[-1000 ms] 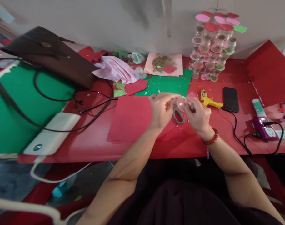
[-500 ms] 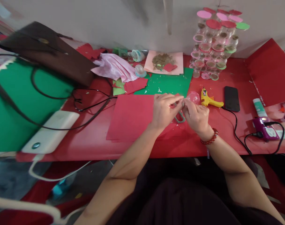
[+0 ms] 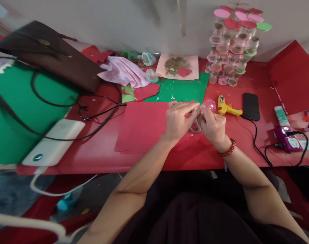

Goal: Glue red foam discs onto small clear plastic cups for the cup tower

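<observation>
My left hand [image 3: 179, 119] and my right hand [image 3: 212, 124] meet fingertip to fingertip above the table, both pinched closed. Whatever lies between the fingertips is too small and covered to make out. Just behind my right hand is a clear plastic piece with a pink rim [image 3: 209, 104], partly hidden by the fingers. Under the hands, the grey-green handle of a pair of scissors [image 3: 195, 127] shows. Red paper sheets [image 3: 141, 127] lie beneath and left of my left hand. A yellow glue gun [image 3: 228, 107] rests to the right of my right hand.
A tower of plastic bottle pieces [image 3: 224, 51] stands at the back right. A phone [image 3: 251, 106], glue stick [image 3: 281, 116] and purple power adapter [image 3: 288, 139] with cords lie right. Left are a brown bag [image 3: 53, 54], white power bank [image 3: 54, 142] and pink cloth [image 3: 124, 72].
The hands keep the same pinch with almost no movement. The whole view has shifted very slightly.
</observation>
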`<state>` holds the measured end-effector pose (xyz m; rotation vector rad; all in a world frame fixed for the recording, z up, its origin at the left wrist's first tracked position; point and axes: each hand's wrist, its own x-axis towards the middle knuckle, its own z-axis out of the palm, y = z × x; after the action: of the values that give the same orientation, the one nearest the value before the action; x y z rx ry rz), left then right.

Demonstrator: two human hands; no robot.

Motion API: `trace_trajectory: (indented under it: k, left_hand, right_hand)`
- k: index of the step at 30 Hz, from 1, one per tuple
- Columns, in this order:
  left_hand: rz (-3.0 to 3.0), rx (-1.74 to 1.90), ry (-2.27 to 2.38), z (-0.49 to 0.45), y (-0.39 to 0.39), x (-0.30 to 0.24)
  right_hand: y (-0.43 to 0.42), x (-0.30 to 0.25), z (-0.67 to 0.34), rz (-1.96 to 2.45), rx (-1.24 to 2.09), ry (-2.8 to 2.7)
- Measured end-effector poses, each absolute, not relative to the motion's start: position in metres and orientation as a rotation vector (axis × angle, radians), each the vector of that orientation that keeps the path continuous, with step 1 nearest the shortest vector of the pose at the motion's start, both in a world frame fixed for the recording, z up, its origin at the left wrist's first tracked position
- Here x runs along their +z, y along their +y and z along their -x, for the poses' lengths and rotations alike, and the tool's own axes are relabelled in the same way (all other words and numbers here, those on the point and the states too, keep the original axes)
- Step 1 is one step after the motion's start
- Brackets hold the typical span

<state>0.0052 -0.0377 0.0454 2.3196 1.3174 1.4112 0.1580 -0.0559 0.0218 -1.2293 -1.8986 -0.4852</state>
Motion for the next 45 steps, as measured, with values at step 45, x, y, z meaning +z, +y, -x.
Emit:
trace_trajectory:
  k: [45]
  left_hand:
    - [-2.024, 1.437, 1.172, 0.008, -0.019, 0.045]
  right_hand:
    - [-0.058, 0.042, -0.153, 1.286, 0.329, -1.527]
